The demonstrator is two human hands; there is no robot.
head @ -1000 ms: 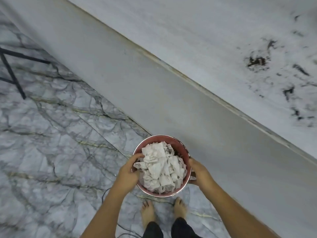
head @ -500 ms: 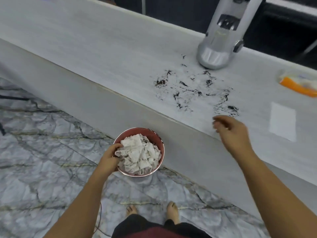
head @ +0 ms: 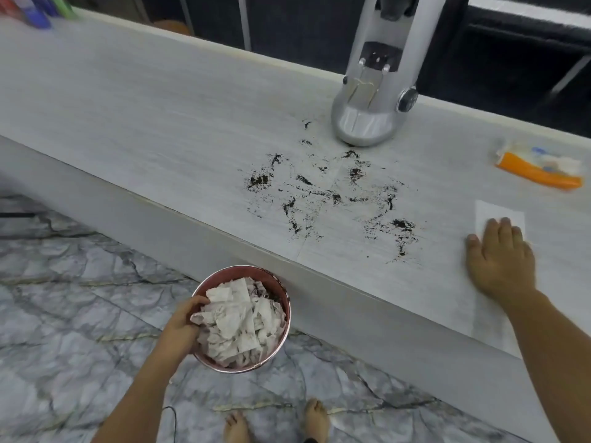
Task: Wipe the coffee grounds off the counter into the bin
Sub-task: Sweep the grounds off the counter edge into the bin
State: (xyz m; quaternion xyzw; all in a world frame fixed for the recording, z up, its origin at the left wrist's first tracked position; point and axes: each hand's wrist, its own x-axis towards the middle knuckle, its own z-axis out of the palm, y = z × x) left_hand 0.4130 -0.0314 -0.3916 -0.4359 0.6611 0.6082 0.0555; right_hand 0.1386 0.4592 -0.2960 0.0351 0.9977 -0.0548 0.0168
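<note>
Counter (head: 160,116): coffee grounds (head: 329,193) scattered just in front of the grinder (head: 374,91). Right hand (head: 499,257) flat, fingers spread on tissue (head: 489,212) right of the grounds (wiper, likely). Left hand (head: 182,327) grips bin (head: 281,292) rim below the grounds, ready to catch

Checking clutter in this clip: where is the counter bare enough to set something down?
The counter is bare left of the coffee grounds, up to blurred coloured items at the far-left corner. It is crowded from the grounds rightward: grinder, orange packet, and the right hand on a tissue.
</note>
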